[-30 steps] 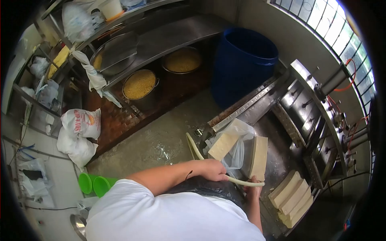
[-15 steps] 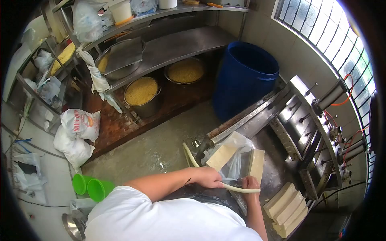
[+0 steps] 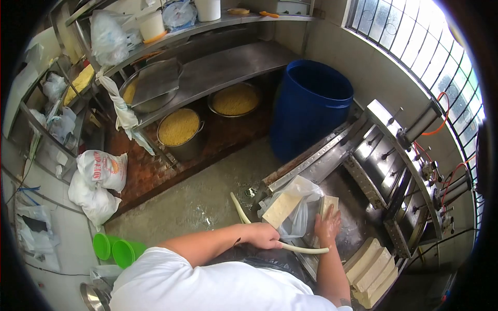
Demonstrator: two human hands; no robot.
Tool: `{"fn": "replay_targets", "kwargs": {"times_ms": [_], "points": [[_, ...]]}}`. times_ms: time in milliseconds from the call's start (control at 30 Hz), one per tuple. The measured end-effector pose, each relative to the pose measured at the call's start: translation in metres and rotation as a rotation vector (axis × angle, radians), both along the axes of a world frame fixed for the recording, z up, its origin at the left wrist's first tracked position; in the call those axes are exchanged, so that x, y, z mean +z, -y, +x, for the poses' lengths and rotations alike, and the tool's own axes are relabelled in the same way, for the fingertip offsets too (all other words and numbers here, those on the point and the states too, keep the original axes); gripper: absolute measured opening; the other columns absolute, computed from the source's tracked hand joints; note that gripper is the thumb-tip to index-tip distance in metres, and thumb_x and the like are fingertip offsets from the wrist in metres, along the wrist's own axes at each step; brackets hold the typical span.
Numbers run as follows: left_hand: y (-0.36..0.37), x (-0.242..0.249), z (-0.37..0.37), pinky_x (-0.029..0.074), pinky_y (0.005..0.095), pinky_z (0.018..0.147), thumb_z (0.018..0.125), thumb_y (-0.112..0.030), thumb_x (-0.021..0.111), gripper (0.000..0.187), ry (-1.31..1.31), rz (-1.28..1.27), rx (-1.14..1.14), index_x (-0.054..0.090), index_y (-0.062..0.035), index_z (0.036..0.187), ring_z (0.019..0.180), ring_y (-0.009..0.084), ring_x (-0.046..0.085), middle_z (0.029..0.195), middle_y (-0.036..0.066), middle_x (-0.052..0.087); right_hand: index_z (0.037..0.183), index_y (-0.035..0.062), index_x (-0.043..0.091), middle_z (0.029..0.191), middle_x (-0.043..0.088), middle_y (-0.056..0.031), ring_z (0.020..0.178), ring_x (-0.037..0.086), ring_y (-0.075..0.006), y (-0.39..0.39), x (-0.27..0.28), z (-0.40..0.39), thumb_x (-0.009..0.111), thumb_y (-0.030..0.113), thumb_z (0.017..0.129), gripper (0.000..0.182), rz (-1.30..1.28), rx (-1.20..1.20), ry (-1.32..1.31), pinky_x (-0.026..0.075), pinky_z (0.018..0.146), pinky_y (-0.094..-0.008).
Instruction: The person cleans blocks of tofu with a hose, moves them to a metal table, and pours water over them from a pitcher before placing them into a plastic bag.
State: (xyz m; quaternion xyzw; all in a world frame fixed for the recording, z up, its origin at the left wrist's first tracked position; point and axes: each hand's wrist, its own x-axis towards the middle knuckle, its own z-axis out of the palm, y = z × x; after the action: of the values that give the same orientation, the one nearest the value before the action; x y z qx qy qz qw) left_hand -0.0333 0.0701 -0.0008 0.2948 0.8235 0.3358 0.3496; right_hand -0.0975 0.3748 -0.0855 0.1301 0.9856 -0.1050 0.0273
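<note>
My left hand (image 3: 263,236) is wrapped around a cream-coloured hose (image 3: 303,249). One end of the hose points right, passing over my right wrist, and its other part bends away to the upper left. My right hand (image 3: 328,225) lies with fingers stretched out on a long pale block that looks like tofu (image 3: 329,201), partly covering it. Left of that block, a second pale block (image 3: 281,207) rests in a clear plastic bag (image 3: 298,220) on the wet metal table (image 3: 355,223).
Several pale blocks (image 3: 371,269) sit side by side at the table's near right. A metal press (image 3: 399,171) stands behind them. Beyond the table is a blue barrel (image 3: 311,111); pots of yellow grain (image 3: 179,128) stand under a metal shelf (image 3: 236,59). Green buckets (image 3: 124,253) are at left.
My right hand has moved from near the hose end up onto the pale block, its fingers now spread. My left hand, still holding the hose, has shifted slightly left.
</note>
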Motion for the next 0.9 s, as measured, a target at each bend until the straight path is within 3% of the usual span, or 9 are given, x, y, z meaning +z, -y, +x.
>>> {"fn": "replay_targets", "kwargs": {"times_ms": [300, 433, 567, 633, 667, 733, 767, 867, 900], "points": [[-0.009, -0.004, -0.002, 0.056, 0.0529, 0.083, 0.11, -0.05, 0.056, 0.05, -0.109, 0.144, 0.209, 0.074, -0.0033, 0.102, 0.094, 0.0448, 0.072, 0.096, 0.024, 0.074, 0.173, 0.0339, 0.032, 0.18, 0.02, -0.0236, 0.15, 0.041, -0.058, -0.011, -0.019, -0.028, 0.069, 0.035, 0.098, 0.083, 0.048, 0.159, 0.092, 0.038, 0.122, -0.0628], [0.006, -0.002, -0.001, 0.056, 0.0515, 0.091, 0.109, -0.051, 0.055, 0.052, 0.002, -0.057, 0.114, 0.077, -0.0039, 0.111, 0.101, 0.0436, 0.074, 0.107, 0.024, 0.077, 0.171, 0.0195, 0.036, 0.176, 0.025, -0.03, 0.15, 0.039, -0.0607, -0.018, -0.017, 0.042, 0.07, 0.027, 0.092, 0.087, -0.066, 0.126, -0.032, 0.036, 0.125, -0.0609], [0.017, 0.004, 0.005, 0.056, 0.0509, 0.091, 0.108, -0.055, 0.057, 0.056, 0.097, -0.128, 0.045, 0.077, -0.0035, 0.11, 0.1, 0.0427, 0.074, 0.105, 0.023, 0.077, 0.171, 0.0187, 0.036, 0.174, 0.028, -0.0313, 0.144, 0.045, -0.0578, -0.012, 0.007, 0.085, 0.077, 0.029, 0.089, 0.092, 0.012, -0.015, 0.046, 0.041, 0.12, -0.0603], [0.017, 0.003, 0.006, 0.056, 0.051, 0.09, 0.108, -0.055, 0.057, 0.056, 0.103, -0.139, 0.006, 0.077, -0.0036, 0.11, 0.1, 0.0424, 0.074, 0.104, 0.023, 0.077, 0.169, 0.0139, 0.039, 0.164, 0.045, -0.0291, 0.138, 0.055, -0.0469, -0.015, 0.026, 0.084, 0.077, 0.026, 0.091, 0.088, -0.122, -0.031, 0.135, 0.048, 0.114, -0.0523], [0.016, 0.003, 0.006, 0.056, 0.051, 0.09, 0.108, -0.056, 0.056, 0.056, 0.104, -0.14, 0.011, 0.077, -0.0039, 0.11, 0.099, 0.0419, 0.073, 0.104, 0.023, 0.077, 0.169, 0.0139, 0.039, 0.164, 0.045, -0.0291, 0.138, 0.055, -0.0469, -0.03, 0.001, 0.081, 0.077, 0.026, 0.091, 0.088, -0.122, -0.044, 0.131, 0.048, 0.114, -0.0523], [0.017, 0.002, 0.004, 0.056, 0.051, 0.089, 0.109, -0.056, 0.056, 0.056, 0.103, -0.145, 0.008, 0.077, -0.0042, 0.11, 0.099, 0.0414, 0.073, 0.103, 0.022, 0.077, 0.166, 0.0098, 0.044, 0.147, 0.062, -0.0203, 0.123, 0.066, -0.0323, -0.049, -0.037, 0.07, 0.075, 0.022, 0.094, 0.079, -1.08, -0.113, -0.162, 0.054, 0.104, -0.045], [0.018, -0.001, 0.003, 0.055, 0.0498, 0.083, 0.109, -0.055, 0.056, 0.055, 0.07, -0.071, 0.039, 0.075, -0.0039, 0.106, 0.091, 0.0395, 0.072, 0.096, 0.021, 0.075, 0.163, 0.0035, 0.046, 0.131, 0.071, -0.0124, 0.112, 0.069, -0.0223, -0.062, -0.027, 0.071, 0.071, 0.018, 0.097, 0.072, -1.521, -0.235, -0.052, 0.056, 0.097, -0.0398], [0.017, -0.001, 0.001, 0.054, 0.0479, 0.076, 0.11, -0.054, 0.057, 0.054, 0.039, 0.015, 0.077, 0.074, -0.0036, 0.101, 0.082, 0.0361, 0.07, 0.088, 0.02, 0.073, 0.146, 0.0004, 0.059, 0.127, 0.072, -0.0128, 0.11, 0.072, -0.0268, -0.089, 0.01, 0.086, 0.07, 0.01, 0.094, 0.055, -2.191, -0.564, 0.12, 0.057, 0.1, -0.0403], [0.015, 0.0, -0.002, 0.053, 0.0471, 0.075, 0.11, -0.053, 0.058, 0.053, 0.038, 0.03, 0.091, 0.073, -0.0036, 0.1, 0.081, 0.0345, 0.07, 0.087, 0.019, 0.072, 0.146, 0.0004, 0.059, 0.127, 0.072, -0.0128, 0.11, 0.072, -0.0268, -0.101, -0.004, 0.089, 0.07, 0.01, 0.094, 0.055, -2.197, -0.567, 0.097, 0.057, 0.1, -0.0403]]}}
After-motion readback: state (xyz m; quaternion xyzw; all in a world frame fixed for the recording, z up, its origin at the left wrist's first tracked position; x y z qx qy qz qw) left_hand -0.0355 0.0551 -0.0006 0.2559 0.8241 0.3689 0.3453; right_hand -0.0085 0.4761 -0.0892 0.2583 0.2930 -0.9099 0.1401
